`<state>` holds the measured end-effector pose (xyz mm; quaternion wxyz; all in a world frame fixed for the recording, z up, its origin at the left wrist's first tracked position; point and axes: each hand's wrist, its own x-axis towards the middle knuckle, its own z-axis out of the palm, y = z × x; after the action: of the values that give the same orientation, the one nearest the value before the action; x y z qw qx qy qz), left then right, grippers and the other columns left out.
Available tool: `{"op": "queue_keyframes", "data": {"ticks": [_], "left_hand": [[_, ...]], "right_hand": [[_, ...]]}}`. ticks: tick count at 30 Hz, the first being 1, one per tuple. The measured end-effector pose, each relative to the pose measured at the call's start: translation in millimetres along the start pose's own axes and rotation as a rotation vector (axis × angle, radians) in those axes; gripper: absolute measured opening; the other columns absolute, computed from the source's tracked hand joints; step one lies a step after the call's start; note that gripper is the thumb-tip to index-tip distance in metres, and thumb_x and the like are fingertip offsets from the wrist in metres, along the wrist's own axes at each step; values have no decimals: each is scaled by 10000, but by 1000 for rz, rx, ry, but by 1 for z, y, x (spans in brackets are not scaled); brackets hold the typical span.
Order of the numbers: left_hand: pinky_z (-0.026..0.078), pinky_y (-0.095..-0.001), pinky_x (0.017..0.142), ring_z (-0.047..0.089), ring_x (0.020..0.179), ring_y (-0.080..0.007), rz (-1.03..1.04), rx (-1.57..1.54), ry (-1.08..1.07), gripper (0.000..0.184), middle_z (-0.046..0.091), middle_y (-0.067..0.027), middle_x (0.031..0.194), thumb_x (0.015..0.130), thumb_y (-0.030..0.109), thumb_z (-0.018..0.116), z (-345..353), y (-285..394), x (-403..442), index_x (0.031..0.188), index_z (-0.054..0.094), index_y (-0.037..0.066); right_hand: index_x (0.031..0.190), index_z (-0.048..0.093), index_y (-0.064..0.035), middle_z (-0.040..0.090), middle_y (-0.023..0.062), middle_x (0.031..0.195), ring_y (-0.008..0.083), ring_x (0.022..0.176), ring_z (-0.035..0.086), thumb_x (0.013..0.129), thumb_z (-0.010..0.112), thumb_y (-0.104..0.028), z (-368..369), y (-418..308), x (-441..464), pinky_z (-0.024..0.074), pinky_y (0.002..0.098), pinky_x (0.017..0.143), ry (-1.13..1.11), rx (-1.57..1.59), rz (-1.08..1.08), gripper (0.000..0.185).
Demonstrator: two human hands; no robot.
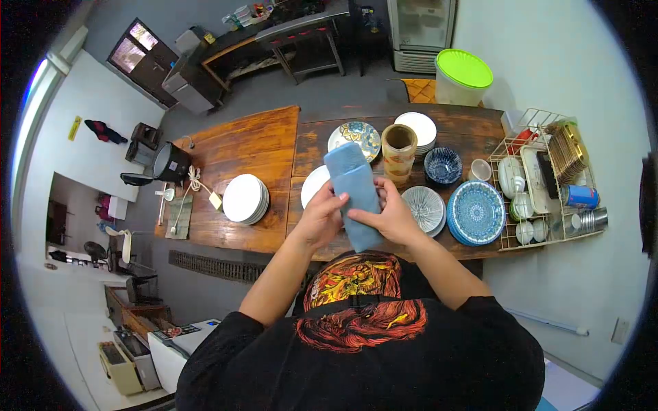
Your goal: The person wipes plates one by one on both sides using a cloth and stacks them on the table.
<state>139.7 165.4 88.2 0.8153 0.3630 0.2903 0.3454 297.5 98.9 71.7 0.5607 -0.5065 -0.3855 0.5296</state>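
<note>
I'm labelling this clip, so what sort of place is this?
Probably a kitchen, perhaps a café's: the stacked white plates, loaded dish rack and glass-fronted fridge suggest it.

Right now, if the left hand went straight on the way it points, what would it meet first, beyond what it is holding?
Past the light-blue item, the left hand would probably meet the patterned plate, though it may pass above; depth is unclear.

White plate: 3 o'clock side hidden by blue cloth and left hand.
Dark shape: 3 o'clock, cut off.
</note>
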Motion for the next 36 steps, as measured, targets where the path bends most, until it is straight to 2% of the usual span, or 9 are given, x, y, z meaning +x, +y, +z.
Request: {"op": "queue_keyframes", "data": {"ticks": [2, 6, 7, 11, 19, 21, 27, 31, 36], "left_hand": [[524, -345, 796, 643, 900, -209, 26, 30, -7, 475, 618, -104, 1144, 908, 210, 666, 2, 2, 4, 1312, 484, 38], [517, -307, 626, 619, 785, -208, 245, 634, 143, 444, 593, -101, 1032, 904, 170, 658, -16, -3, 11, 1283, 472, 34], [517, -307, 626, 619, 785, -208, 237, 633, 149, 444, 593, -101, 1032, 904, 170, 658, -23, -7, 13, 1283, 472, 34], [464, -279, 499, 572, 649, -194, 163, 670, 448, 410, 556, -104, 947, 893, 183, 666, -71, -36, 30, 1225, 491, 19], [519, -302, 490, 549, 560, -182, -259, 397, 735, 339, 582, -125, 883, 877, 188, 665, -229, -140, 39, 1082, 545, -55], [535, -309, 487, 542, 535, -179, -389, 314, 794, 330, 589, -131, 865, 873, 189, 664, -259, -173, 46, 1041, 561, -76], [541, -300, 477, 558, 529, -182, -349, 332, 852, 267, 593, -141, 830, 865, 138, 645, -240, -173, 57, 990, 560, -82], [546, -292, 469, 572, 525, -185, -293, 361, 910, 217, 596, -148, 801, 860, 98, 629, -231, -166, 52, 950, 559, -87], [552, -283, 459, 589, 520, -188, -222, 396, 976, 156, 600, -158, 766, 852, 47, 609, -215, -160, 47, 899, 559, -94]], "right_hand": [[1226, 537, 17, 632, 132, 1085, 128, 908, 613, 902, 649, -110, -3, -2, 4, 494, 225, 779, 6, 50, 18, 365], [1269, 492, 36, 613, 180, 1198, 184, 987, 636, 880, 642, -70, -23, 3, 9, 519, 262, 824, -248, 29, 248, 431], [1269, 492, 36, 613, 180, 1198, 184, 987, 636, 880, 642, -70, -28, 8, 7, 519, 262, 824, -250, 32, 257, 431], [1334, 449, 12, 602, 161, 1219, 214, 1004, 628, 843, 624, -6, -47, 38, 11, 512, 300, 860, -194, 585, 414, 522], [1407, 403, -101, 596, 129, 1243, 250, 1061, 606, 802, 576, 64, -69, 45, -23, 470, 363, 942, 96, 552, 347, 650], [1475, 291, -62, 565, 157, 1288, 280, 1116, 567, 799, 604, 54, -72, 51, -29, 451, 385, 954, 87, 447, 316, 754], [1510, 242, -49, 556, 169, 1290, 267, 1089, 577, 786, 640, 13, -76, 48, -35, 475, 368, 924, 64, 9, 273, 829], [1502, 331, -103, 578, 144, 1281, 228, 1012, 622, 738, 699, 17, -87, 39, -40, 497, 295, 866, 111, -797, -42, 857], [1434, 432, -37, 608, 153, 1247, 208, 1034, 613, 722, 712, 3, -90, 4, -45, 486, 274, 894, 169, -668, -9, 766]]}}
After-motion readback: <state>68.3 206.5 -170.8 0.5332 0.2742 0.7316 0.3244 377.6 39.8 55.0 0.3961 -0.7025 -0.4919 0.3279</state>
